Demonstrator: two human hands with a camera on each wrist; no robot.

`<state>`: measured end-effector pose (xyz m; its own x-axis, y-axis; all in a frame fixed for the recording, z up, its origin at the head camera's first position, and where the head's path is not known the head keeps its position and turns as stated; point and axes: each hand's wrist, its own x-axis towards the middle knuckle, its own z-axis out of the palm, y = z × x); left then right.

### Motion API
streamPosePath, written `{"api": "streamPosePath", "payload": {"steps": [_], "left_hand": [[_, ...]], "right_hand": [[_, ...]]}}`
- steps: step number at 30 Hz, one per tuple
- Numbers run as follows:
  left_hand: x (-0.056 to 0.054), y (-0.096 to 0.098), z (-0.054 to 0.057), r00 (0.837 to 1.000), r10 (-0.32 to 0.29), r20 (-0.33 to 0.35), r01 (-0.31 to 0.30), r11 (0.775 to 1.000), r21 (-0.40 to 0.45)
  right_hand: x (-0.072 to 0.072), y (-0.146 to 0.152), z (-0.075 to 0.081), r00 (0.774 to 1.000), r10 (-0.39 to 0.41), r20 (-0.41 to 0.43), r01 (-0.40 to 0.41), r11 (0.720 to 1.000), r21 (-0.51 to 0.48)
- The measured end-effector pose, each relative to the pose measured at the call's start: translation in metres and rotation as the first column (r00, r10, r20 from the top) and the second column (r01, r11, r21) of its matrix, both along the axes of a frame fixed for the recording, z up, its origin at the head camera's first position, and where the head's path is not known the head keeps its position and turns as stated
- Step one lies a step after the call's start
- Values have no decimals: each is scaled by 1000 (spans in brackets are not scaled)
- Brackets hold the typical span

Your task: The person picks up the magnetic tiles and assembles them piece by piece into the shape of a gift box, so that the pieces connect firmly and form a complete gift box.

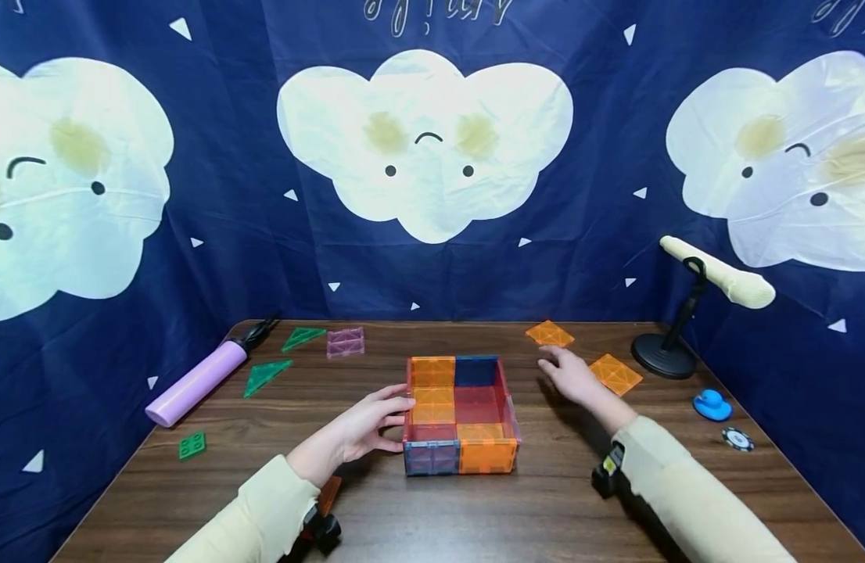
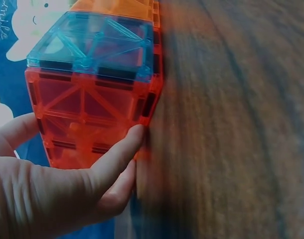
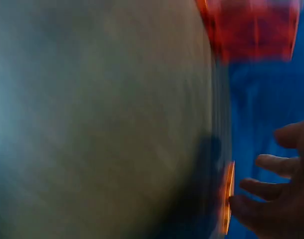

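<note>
An open-topped box of see-through magnetic tiles (image 1: pixel 432 457) stands at the middle of the table, with red, orange and blue squares in its walls. My left hand (image 1: pixel 369 426) rests on its left side, fingers spread along the red wall. In the left wrist view, the fingers lie against the red tile (image 2: pixel 82 97), beside a blue tile (image 2: pixel 99 45). My right hand (image 1: pixel 569 375) reaches out past the box with loosely bent fingers. Its fingertips come close to the near corner of an orange square tile (image 1: pixel 550 334); a second orange tile (image 1: pixel 615 374) lies beside the wrist.
Green triangle tiles (image 1: pixel 267 375) and a purple tile (image 1: pixel 345 342) lie at back left, near a lilac cylinder (image 1: pixel 196 383). A green toy brick (image 1: pixel 192 446) is at left. On the right are a microphone stand (image 1: pixel 675 344), a blue duck (image 1: pixel 712 405) and a poker chip (image 1: pixel 738 439).
</note>
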<state>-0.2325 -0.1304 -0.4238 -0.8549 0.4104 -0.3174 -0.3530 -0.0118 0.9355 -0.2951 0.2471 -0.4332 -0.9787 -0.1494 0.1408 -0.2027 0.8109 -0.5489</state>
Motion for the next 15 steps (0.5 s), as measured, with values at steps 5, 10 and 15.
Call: {"api": "streamPosePath", "payload": {"steps": [5,10,15], "left_hand": [[0,-1,-2,1000,26,4,-26,1000,-4],[0,0,-2,999,38,-2,-38,999,-15],[1,1,-2,999,38,-7,-38,999,-12]], "right_hand": [[-38,15,3,1000,15,1,-15,979,205],[-46,16,-1,996,91,20,-92,934,347],[-30,13,0,991,135,-14,-121,921,369]]}}
